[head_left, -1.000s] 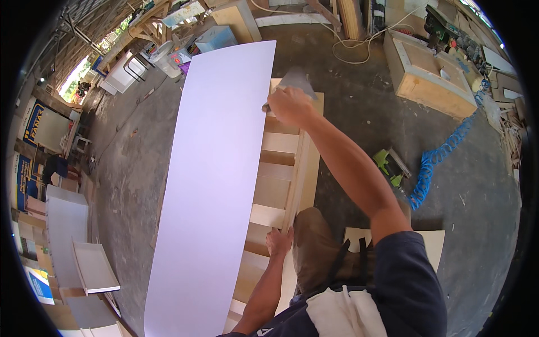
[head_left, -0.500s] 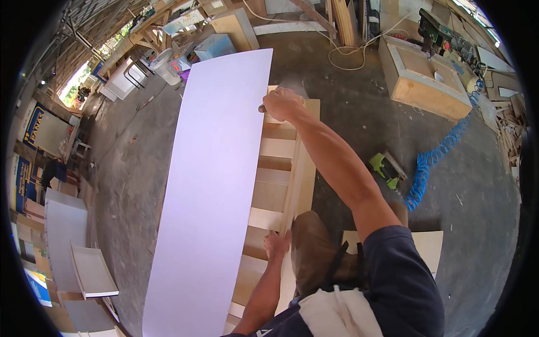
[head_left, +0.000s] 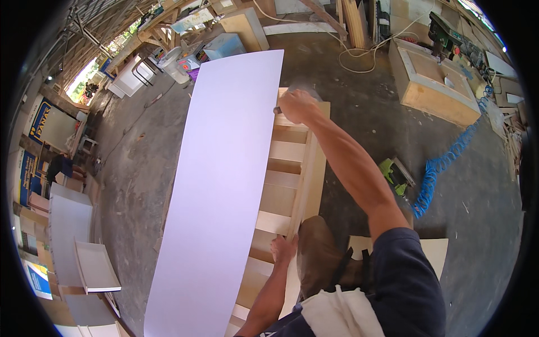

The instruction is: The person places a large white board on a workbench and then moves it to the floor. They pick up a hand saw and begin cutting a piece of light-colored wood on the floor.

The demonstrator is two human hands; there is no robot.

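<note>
A long white panel [head_left: 224, 185] lies slanted over a pale wooden frame [head_left: 292, 168] with several cross rails on the concrete floor. My right hand [head_left: 297, 106] reaches far out and is closed on the panel's right edge near its far corner. My left hand [head_left: 283, 247] rests with spread fingers on the frame's side rail, just right of the panel's edge, holding nothing. My brown shoe [head_left: 317, 253] stands on the frame beside that hand.
A wooden box [head_left: 432, 84] stands at the back right. A blue coiled air hose [head_left: 443, 168] and a green tool [head_left: 396, 174] lie right of the frame. White boards and a drawer [head_left: 95, 269] lie at the left. Benches and clutter line the far wall.
Almost nothing differs. The view has shifted slightly, and both hands keep their places at the panel's far corner and on the frame's rail.
</note>
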